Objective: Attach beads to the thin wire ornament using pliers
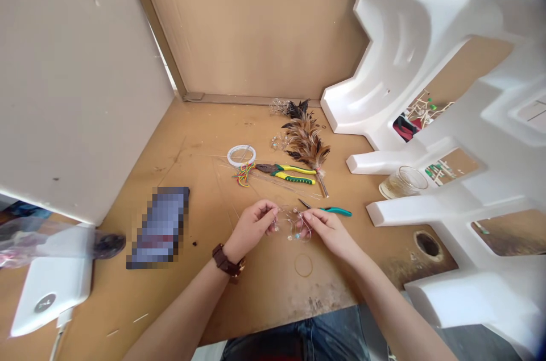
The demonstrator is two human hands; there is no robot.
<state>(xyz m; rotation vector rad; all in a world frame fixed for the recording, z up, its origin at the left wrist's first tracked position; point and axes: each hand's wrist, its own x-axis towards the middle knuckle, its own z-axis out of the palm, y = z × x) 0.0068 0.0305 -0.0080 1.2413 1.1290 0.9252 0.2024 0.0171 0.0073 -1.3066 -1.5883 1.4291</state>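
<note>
Pinching a loose tangle of fine wire [294, 223] set with small beads, the left hand [251, 227] and right hand [328, 230] hover close together above the table [128, 179], apart but both clamped on it; wire this thin seems to call for a fingertip grip. A brown leather wristwatch [228, 261] circles the left wrist. Just beyond the right hand, teal-handled pliers [336, 211] lie with their tips toward the wire, apparently kept within quick reach. A thin wire ring [303, 265] sits nearer the body. Farther ahead of the hands are yellow-and-green pliers [290, 174], a white spool [241, 156], coloured threads [244, 174] and a brown-and-black feather bundle [306, 142], grouped as if for shared use. A glass jar [403, 182] stands beyond the right hand.
</note>
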